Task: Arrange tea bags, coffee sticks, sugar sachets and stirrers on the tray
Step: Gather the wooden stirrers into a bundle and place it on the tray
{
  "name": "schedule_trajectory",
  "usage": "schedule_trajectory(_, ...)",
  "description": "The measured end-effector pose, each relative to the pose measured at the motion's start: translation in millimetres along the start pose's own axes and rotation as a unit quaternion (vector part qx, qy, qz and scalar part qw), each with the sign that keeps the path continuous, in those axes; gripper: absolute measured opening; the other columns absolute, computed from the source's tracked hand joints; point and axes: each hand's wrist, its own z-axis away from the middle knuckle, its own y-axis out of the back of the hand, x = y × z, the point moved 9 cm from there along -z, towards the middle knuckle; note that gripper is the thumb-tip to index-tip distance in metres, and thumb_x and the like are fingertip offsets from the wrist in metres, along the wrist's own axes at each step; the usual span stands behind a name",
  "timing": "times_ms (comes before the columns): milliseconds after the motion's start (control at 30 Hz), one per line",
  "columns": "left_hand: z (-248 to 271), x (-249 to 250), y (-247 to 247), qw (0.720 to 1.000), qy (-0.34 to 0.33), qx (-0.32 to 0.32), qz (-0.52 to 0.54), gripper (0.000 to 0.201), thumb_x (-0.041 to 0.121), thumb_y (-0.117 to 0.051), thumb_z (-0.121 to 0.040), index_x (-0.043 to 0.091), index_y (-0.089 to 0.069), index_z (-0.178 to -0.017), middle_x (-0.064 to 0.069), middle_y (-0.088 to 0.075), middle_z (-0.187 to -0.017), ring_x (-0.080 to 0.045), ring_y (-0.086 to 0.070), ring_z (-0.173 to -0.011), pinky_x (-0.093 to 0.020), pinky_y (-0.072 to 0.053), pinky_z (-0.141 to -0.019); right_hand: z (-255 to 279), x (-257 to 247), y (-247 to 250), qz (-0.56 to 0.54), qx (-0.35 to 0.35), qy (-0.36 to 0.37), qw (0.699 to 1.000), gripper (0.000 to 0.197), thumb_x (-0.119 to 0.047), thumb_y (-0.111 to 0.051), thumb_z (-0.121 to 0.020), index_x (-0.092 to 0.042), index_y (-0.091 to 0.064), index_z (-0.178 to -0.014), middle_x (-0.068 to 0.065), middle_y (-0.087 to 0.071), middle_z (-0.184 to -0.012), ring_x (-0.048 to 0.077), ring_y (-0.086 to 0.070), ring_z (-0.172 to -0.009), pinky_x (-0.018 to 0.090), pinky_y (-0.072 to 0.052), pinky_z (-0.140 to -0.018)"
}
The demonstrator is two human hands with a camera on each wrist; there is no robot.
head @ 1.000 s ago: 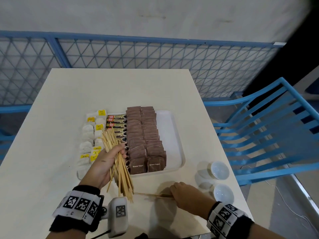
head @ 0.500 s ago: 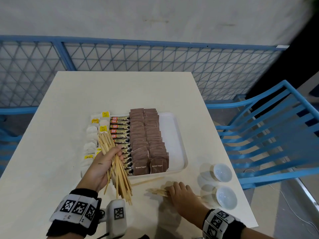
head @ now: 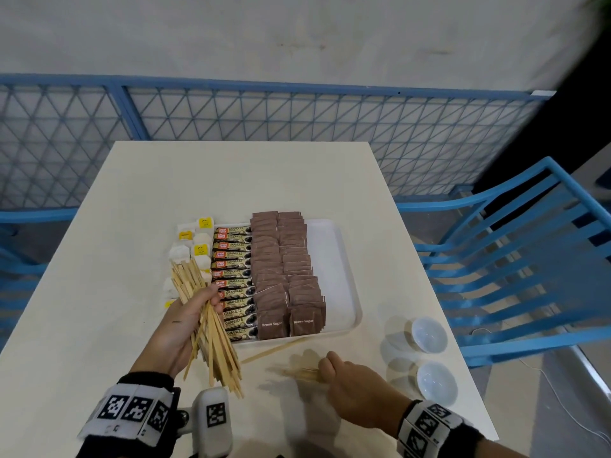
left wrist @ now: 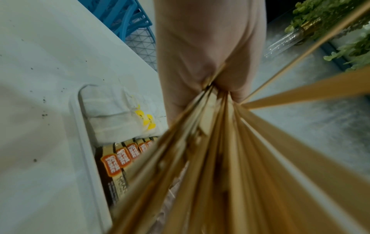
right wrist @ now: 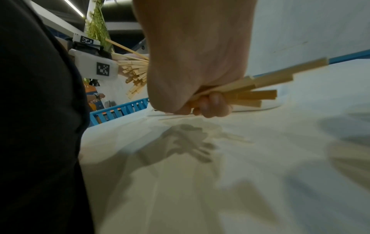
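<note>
A white tray (head: pixel 344 259) holds white tea bags (head: pixel 198 246) with yellow tags at its left, a column of coffee sticks (head: pixel 233 276), and two columns of brown sugar sachets (head: pixel 284 269); its right strip is bare. My left hand (head: pixel 185 322) grips a thick bundle of wooden stirrers (head: pixel 211 328) above the tray's front left corner. My right hand (head: pixel 344 378) is lifted just above the table in front of the tray and grips several stirrers (right wrist: pixel 256 88). One stirrer (head: pixel 274 350) lies on the table at the tray's front edge.
Two small white bowls (head: pixel 428 333) (head: pixel 436 380) stand near the table's right edge, right of my right hand. A blue slatted chair (head: pixel 515 266) is beyond that edge, and a blue mesh railing (head: pixel 264 137) runs behind the table.
My right hand gathered loose stirrers off the table, closed on them and lifted slightly. The left hand kept its bundle almost still. The head view shifted down and back.
</note>
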Motion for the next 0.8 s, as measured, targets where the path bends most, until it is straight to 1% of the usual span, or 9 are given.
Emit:
schedule_trajectory(100,4.2,6.9,2.2,1.0,-0.01,0.008,0.022,0.032,0.022,-0.053,-0.092,0.014,-0.049,-0.061,-0.001,-0.052,-0.053,-0.013,-0.05,-0.045,-0.021,-0.047,-0.048,-18.0,-16.8,8.6,-0.021,-0.001,0.005,1.0,0.033,-0.02,-0.032,-0.097,-0.007,-0.034,-0.127,0.015,-0.05,-0.117,0.038,-0.056,-0.091,0.035,-0.03,-0.064)
schedule_trajectory(233,5.8,14.8,5.3,0.999,-0.029,0.021,0.022,0.031,0.021,-0.053,-0.092,0.013,-0.05,-0.062,0.0,-0.054,-0.051,-0.012,-0.052,-0.044,-0.022,-0.049,-0.048,-51.9,-41.5,12.3,0.014,-0.001,0.036,0.999,0.035,-0.014,-0.033,-0.098,-0.008,-0.029,-0.133,0.018,-0.051,-0.117,0.041,-0.059,-0.089,0.04,-0.037,-0.061)
schedule_trajectory(300,4.9,14.9,8.8,0.999,-0.032,0.032,0.024,0.031,0.02,-0.053,-0.092,0.013,-0.05,-0.063,0.001,-0.054,-0.05,-0.01,-0.052,-0.042,-0.02,-0.049,-0.047,-61.0,-46.8,13.3,0.035,0.002,0.043,0.998,0.036,-0.009,-0.035,-0.097,-0.008,-0.031,-0.133,0.017,-0.051,-0.12,0.042,-0.06,-0.091,0.043,-0.042,-0.061)
schedule_trajectory(400,3.8,12.1,11.8,0.999,-0.024,0.035,0.03,0.03,0.021,-0.054,-0.091,0.013,-0.05,-0.063,0.001,-0.054,-0.05,-0.009,-0.052,-0.042,-0.02,-0.049,-0.045,-61.6,-45.4,14.3,0.058,-0.009,0.037,0.998,0.036,-0.006,-0.037,-0.095,-0.007,-0.039,-0.131,0.015,-0.048,-0.126,0.042,-0.058,-0.098,0.047,-0.047,-0.069)
schedule_trajectory(533,2.8,9.5,13.7,0.999,-0.02,0.035,0.027,0.03,0.022,-0.055,-0.091,0.013,-0.05,-0.063,0.0,-0.054,-0.051,-0.01,-0.053,-0.042,-0.022,-0.049,-0.046,-58.0,-34.8,11.5,0.033,-0.011,0.017,0.999,0.027,-0.005,-0.036,-0.096,-0.003,-0.049,-0.12,0.017,-0.048,-0.123,0.037,-0.055,-0.104,0.046,-0.047,-0.078)
schedule_trajectory(633,4.4,8.9,6.0,0.999,-0.022,0.023,0.027,0.03,0.02,-0.053,-0.092,0.012,-0.048,-0.064,0.0,-0.053,-0.05,-0.009,-0.052,-0.04,-0.02,-0.049,-0.044,-54.5,-23.6,11.2,-0.013,0.021,-0.007,1.0,0.028,-0.009,-0.033,-0.098,-0.002,-0.047,-0.122,0.014,-0.043,-0.126,0.03,-0.05,-0.109,0.04,-0.048,-0.085)
schedule_trajectory(700,4.9,8.1,2.7,0.999,-0.024,0.021,0.022,0.03,0.022,-0.053,-0.093,0.012,-0.048,-0.065,0.0,-0.053,-0.051,-0.01,-0.053,-0.042,-0.02,-0.048,-0.045,-48.9,-10.7,25.4,-0.09,0.079,-0.051,0.992,0.025,-0.011,-0.031,-0.099,-0.005,-0.048,-0.117,0.01,-0.046,-0.119,0.023,-0.047,-0.101,0.03,-0.043,-0.08)
schedule_trajectory(767,4.8,7.2,-0.6,0.999,-0.033,0.02,0.003,0.028,0.027,-0.056,-0.091,0.012,-0.051,-0.067,-0.002,-0.053,-0.059,-0.014,-0.053,-0.052,-0.026,-0.048,-0.055,-42.6,2.4,42.7,-0.17,0.119,-0.095,0.974,0.017,-0.011,-0.031,-0.098,-0.01,-0.046,-0.107,0.007,-0.051,-0.098,0.021,-0.043,-0.085,0.023,-0.033,-0.066)
schedule_trajectory(800,4.1,6.1,-3.0,0.999,-0.036,0.02,-0.012,0.028,0.029,-0.058,-0.089,0.012,-0.052,-0.068,-0.003,-0.052,-0.062,-0.017,-0.051,-0.056,-0.029,-0.045,-0.058,-41.3,6.7,50.7,-0.197,0.13,-0.11,0.966,0.012,-0.01,-0.031,-0.097,-0.012,-0.042,-0.102,0.005,-0.05,-0.087,0.022,-0.041,-0.079,0.023,-0.029,-0.058)
